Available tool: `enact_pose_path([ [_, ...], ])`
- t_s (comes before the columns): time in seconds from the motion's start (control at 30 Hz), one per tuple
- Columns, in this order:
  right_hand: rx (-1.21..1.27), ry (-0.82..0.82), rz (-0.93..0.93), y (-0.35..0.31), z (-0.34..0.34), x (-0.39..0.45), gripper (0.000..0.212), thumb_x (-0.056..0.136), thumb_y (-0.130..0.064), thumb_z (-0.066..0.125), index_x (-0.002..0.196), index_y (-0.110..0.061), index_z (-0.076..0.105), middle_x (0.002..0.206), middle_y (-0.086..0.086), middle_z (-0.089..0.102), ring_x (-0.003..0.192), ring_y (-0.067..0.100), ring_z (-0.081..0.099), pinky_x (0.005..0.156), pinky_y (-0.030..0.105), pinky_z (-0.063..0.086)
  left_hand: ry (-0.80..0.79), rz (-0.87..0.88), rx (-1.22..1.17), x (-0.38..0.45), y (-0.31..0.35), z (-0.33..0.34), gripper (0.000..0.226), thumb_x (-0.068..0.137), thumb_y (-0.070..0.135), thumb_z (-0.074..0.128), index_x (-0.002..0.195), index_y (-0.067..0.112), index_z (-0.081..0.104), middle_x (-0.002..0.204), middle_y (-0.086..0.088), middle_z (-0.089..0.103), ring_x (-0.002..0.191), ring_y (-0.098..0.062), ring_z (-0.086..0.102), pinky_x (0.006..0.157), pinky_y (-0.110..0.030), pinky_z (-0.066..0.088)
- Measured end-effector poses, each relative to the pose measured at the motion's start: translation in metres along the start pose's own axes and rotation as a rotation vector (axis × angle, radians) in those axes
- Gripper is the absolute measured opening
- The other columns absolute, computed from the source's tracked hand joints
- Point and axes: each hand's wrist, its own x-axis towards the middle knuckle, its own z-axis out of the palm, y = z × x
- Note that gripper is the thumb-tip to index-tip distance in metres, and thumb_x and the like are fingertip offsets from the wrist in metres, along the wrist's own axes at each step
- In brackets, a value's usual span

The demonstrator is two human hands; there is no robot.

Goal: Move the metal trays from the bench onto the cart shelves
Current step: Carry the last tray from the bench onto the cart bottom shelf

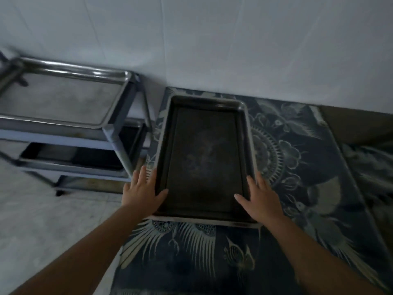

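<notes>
A dark rectangular metal tray [204, 158] lies lengthwise on the bench, which is covered by a blue patterned cloth [297, 167]. My left hand [143, 192] rests against the tray's left rim near its front corner, thumb over the edge and fingers spread. My right hand [258, 199] lies the same way on the right rim. Whether either hand grips the tray firmly is unclear. To the left stands the metal cart [110, 133]. A shiny tray [61, 101] sits on its top shelf, and a dark tray [70, 155] on the middle shelf.
A white wall [212, 39] runs behind the bench and cart. Pale tiled floor [42, 220] lies left of the bench. The cart has a lower shelf [89, 184] near the floor. A brown surface [357, 122] shows at the far right beyond the cloth.
</notes>
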Motion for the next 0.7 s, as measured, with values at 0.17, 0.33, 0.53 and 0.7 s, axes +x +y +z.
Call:
enact_pose_path([
  [0.17, 0.232, -0.039, 0.094, 0.015, 0.008, 0.040, 0.089, 0.090, -0.066, 0.047, 0.157, -0.020, 0.010, 0.166, 0.006, -0.002, 0.151, 0.029, 0.009, 0.116, 0.047, 0.025, -0.041, -0.126, -0.291, 0.018, 0.007, 0.000, 0.087, 0.096, 0.054, 0.052, 0.160, 0.015, 0.006, 0.168, -0.011, 0.010, 0.153, -0.031, 0.012, 0.122, -0.049, 0.019],
  [0.33, 0.559, 0.032, 0.238, 0.020, 0.016, 0.063, 0.074, 0.093, -0.043, 0.061, 0.149, -0.006, 0.031, 0.151, 0.014, 0.037, 0.137, 0.032, 0.038, 0.110, 0.044, 0.037, -0.114, -0.297, -0.738, 0.044, 0.014, -0.003, 0.054, 0.099, 0.033, 0.056, 0.146, 0.013, 0.039, 0.133, -0.023, 0.059, 0.120, -0.039, 0.058, 0.103, -0.052, 0.046],
  [0.53, 0.885, 0.100, 0.367, 0.032, 0.022, 0.079, 0.030, 0.100, -0.030, 0.049, 0.076, -0.012, 0.054, 0.074, 0.006, 0.054, 0.079, 0.028, 0.057, 0.063, 0.035, 0.040, -0.100, -0.405, -1.010, 0.067, 0.017, -0.002, 0.031, 0.104, 0.024, 0.046, 0.105, -0.001, 0.064, 0.088, -0.019, 0.066, 0.082, -0.033, 0.066, 0.072, -0.039, 0.051],
  [0.7, 1.318, -0.020, 0.503, 0.046, 0.029, 0.081, 0.034, 0.101, -0.033, 0.048, 0.096, -0.009, 0.072, 0.092, 0.015, 0.072, 0.087, 0.030, 0.069, 0.078, 0.042, 0.056, -0.191, -0.466, -1.180, 0.082, 0.013, 0.004, 0.042, 0.102, 0.035, 0.048, 0.094, -0.001, 0.067, 0.077, -0.022, 0.062, 0.071, -0.033, 0.061, 0.071, -0.045, 0.051],
])
